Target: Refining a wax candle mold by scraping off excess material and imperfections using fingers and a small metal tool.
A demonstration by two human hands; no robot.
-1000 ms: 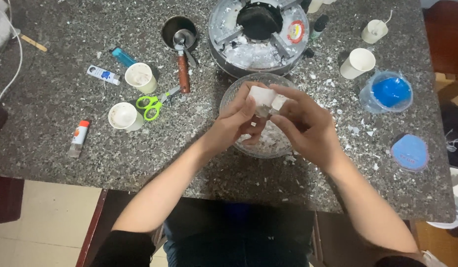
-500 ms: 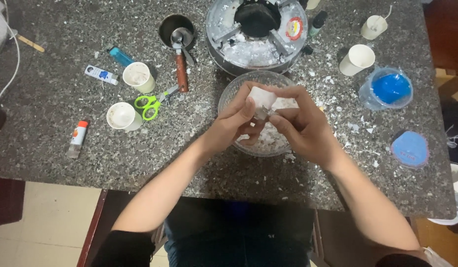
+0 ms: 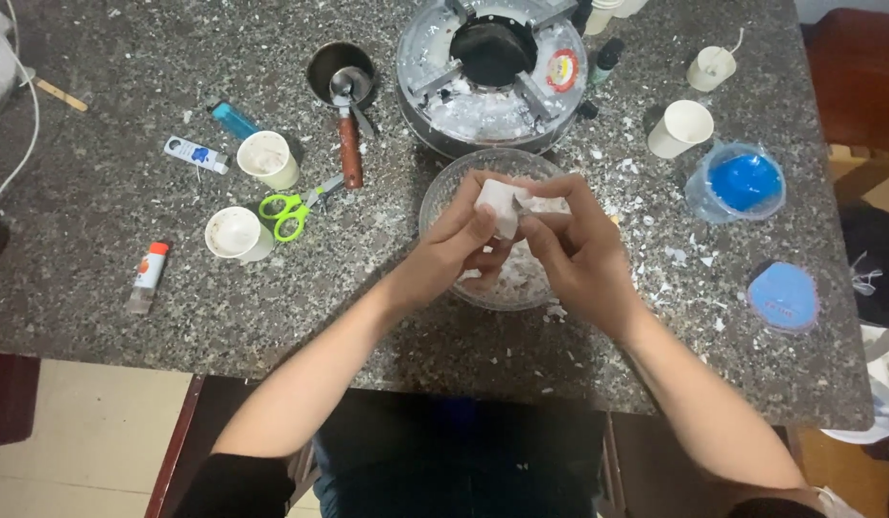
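A speckled stone table (image 3: 99,240) carries a round stove burner (image 3: 492,77) littered with white flakes, directly beyond the hands. Beneath them a clear glass bowl (image 3: 444,192) holds white chips. Right of the right hand (image 3: 583,254), one plastic tub (image 3: 737,187) holds blue material; its blue lid (image 3: 782,295) lies near the table's front edge. Four paper cups (image 3: 267,158) stand about, two on each side. Both hands pinch a white wax block (image 3: 499,206) over the bowl, the left hand (image 3: 454,245) gripping with thumb and fingers. Green scissors (image 3: 291,211) lie left, amid open tabletop.
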